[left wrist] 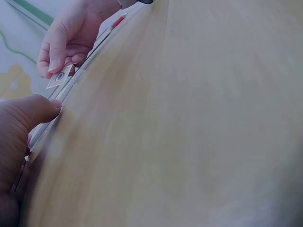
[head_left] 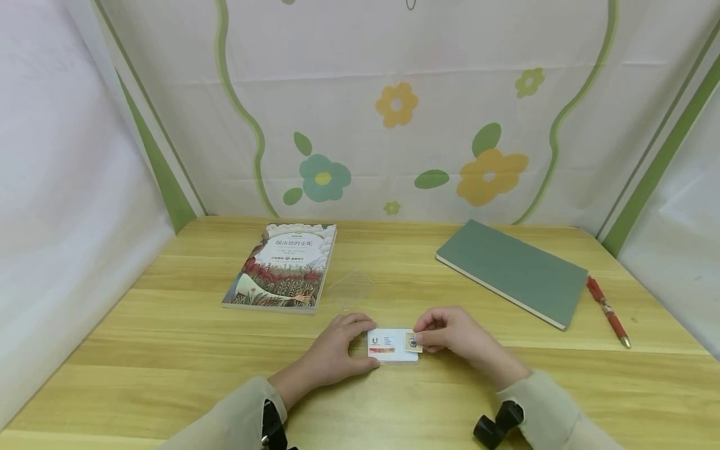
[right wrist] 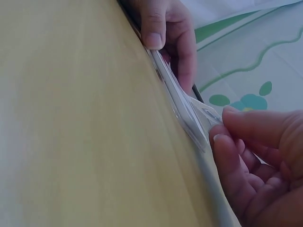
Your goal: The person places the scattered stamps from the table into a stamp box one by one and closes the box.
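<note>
The right hand (head_left: 454, 336) pinches a small sticker (head_left: 410, 346) by its right side, between thumb and fingertip, above the right end of a flat white case (head_left: 388, 344). The left hand (head_left: 336, 351) grips the case's left end between thumb and fingers.

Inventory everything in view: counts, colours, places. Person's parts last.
Wooden table: 1, yellow-brown, across the foreground
Floral fabric-like backdrop: 1, white with green, orange and teal, behind table
Rectangular illustrated paperback: 1, multicoloured, back left
Rectangular hardcover book: 1, dull green, back right
Slim pen: 1, red, right of hardcover
Thin plastic-looking piece: 1, transparent, right of paperback
Flat rectangular printed item: 1, white, front centre
Small square card: 1, pale yellow, at printed item's right end
Wrist cameras: 2, black, one per wrist
Sleeves: 2, beige, forearms
Left hand: 1, bare, gripping printed item
Right hand: 1, bare, pinching card
</note>
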Available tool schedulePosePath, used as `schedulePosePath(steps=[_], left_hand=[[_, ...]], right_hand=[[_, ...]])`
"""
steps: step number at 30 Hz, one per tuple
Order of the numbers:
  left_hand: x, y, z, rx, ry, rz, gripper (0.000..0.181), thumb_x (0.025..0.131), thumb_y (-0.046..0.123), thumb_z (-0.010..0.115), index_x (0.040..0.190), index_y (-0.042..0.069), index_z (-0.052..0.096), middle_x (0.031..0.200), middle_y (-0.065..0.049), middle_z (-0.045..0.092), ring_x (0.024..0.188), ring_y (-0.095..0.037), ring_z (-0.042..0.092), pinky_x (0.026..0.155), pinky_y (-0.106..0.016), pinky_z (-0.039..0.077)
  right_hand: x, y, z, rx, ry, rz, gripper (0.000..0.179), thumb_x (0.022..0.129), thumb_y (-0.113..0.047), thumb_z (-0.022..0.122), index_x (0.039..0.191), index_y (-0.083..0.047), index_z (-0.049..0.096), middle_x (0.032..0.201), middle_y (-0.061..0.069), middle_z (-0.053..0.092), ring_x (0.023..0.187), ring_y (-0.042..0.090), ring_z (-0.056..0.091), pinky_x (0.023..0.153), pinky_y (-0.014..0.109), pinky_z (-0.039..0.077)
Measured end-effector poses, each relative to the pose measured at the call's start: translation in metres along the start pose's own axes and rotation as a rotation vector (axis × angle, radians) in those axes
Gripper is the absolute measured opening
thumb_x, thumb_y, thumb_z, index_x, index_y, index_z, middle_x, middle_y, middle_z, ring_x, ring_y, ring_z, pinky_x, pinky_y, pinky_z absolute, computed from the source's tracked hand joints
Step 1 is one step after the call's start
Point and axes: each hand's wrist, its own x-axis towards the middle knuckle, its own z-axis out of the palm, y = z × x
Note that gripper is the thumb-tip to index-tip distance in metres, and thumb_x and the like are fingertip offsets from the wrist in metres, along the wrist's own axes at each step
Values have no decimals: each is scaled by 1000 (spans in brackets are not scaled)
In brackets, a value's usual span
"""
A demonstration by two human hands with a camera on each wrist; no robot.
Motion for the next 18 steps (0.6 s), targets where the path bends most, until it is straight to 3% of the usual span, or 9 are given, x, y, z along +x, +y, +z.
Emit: schedulePosePath(steps=[10, 18], left_hand=[[1, -1, 2, 3, 8, -5, 59, 72, 35, 75, 123, 9, 59, 127, 0, 53, 117, -20, 45, 100, -44, 38], [0, -1, 1, 7, -1, -5, 58, 74, 36, 74, 123, 9, 58, 127, -1, 53, 117, -21, 45, 100, -44, 39]], right_hand=[[5, -3, 11, -23, -14, -21, 18, 80, -8, 70, 90, 6, 63, 76, 5, 60, 64, 13, 54, 55, 21, 50], [8, -5, 16, -261, 50, -127, 9, 79, -12, 71, 83, -6, 66, 74, 2, 58, 64, 12, 48, 51, 20, 42]])
